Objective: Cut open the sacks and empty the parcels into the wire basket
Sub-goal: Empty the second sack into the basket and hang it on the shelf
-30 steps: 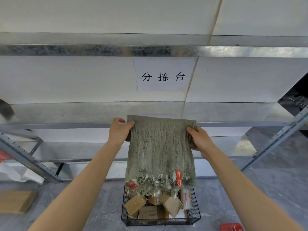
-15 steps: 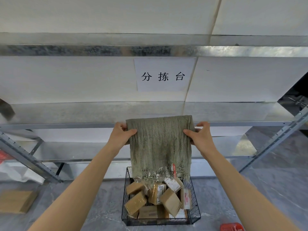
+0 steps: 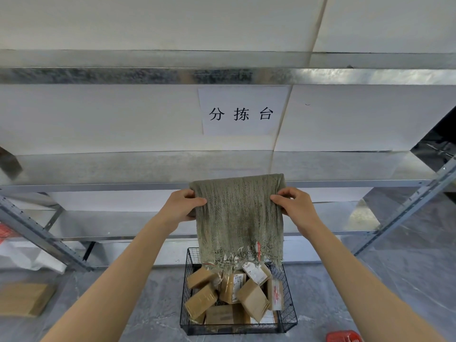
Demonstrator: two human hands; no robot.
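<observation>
The green woven sack (image 3: 239, 213) now hangs limp, its frayed mouth lifted above the back edge of the wire basket (image 3: 183, 299). The cardboard parcels (image 3: 251, 299) have dropped inside, so this sack seems emptied. The left hand (image 3: 181, 208) and right hand (image 3: 294, 206) each grasp a top corner.

The grey floor (image 3: 153, 317) bears the wire basket (image 3: 237, 330), a cardboard box (image 3: 22, 299) and a red object (image 3: 343, 336).

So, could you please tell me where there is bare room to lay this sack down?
The steel shelf behind the sack is bare to either side. The floor between the wire basket and the flat cardboard box is free too. The basket itself is crowded with parcels.
</observation>
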